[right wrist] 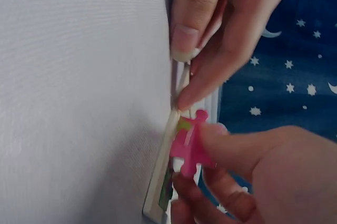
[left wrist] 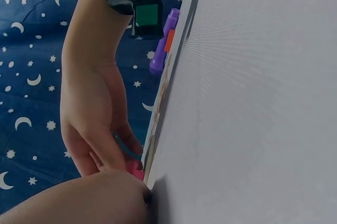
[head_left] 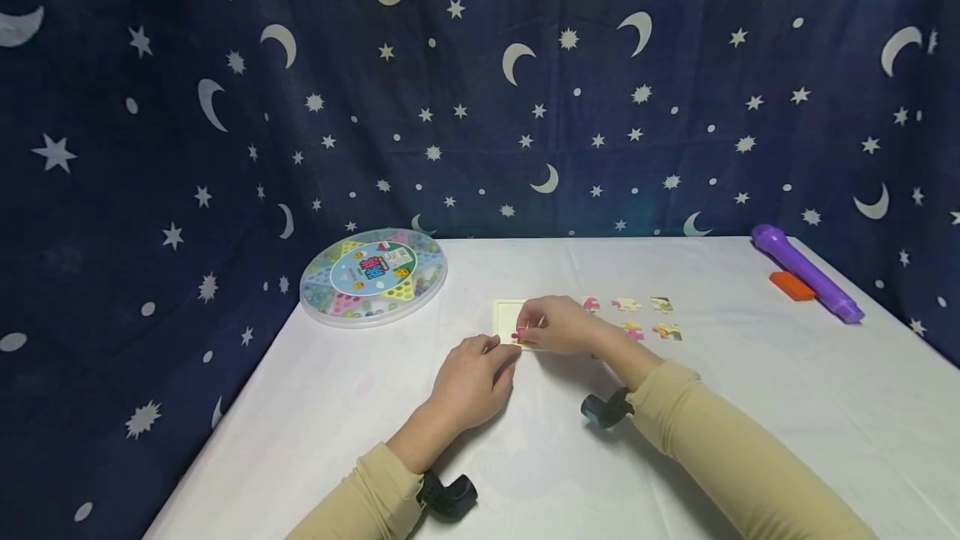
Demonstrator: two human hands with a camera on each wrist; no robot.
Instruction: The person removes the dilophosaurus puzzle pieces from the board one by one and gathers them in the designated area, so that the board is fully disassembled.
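My right hand (head_left: 566, 325) pinches a pink jigsaw piece (right wrist: 196, 147) between thumb and fingers. The piece is tilted just above the pale puzzle frame (head_left: 509, 302), near its front left part. At the frame's front left corner my left hand (head_left: 472, 377) rests with relaxed fingers, a fingertip touching the rim in the right wrist view. Green puzzle artwork (right wrist: 166, 190) shows inside the frame there. My right hand hides much of the frame in the head view. Loose jigsaw pieces (head_left: 626, 304) lie in rows to the right of it.
A round, clear-lidded board game case (head_left: 345, 311) lies at the back left of the white table (head_left: 525, 457). Toward the back right are a purple microphone-shaped tube (head_left: 806, 273) and an orange block (head_left: 792, 286). A dark blue star-and-moon curtain (head_left: 480, 90) hangs behind.
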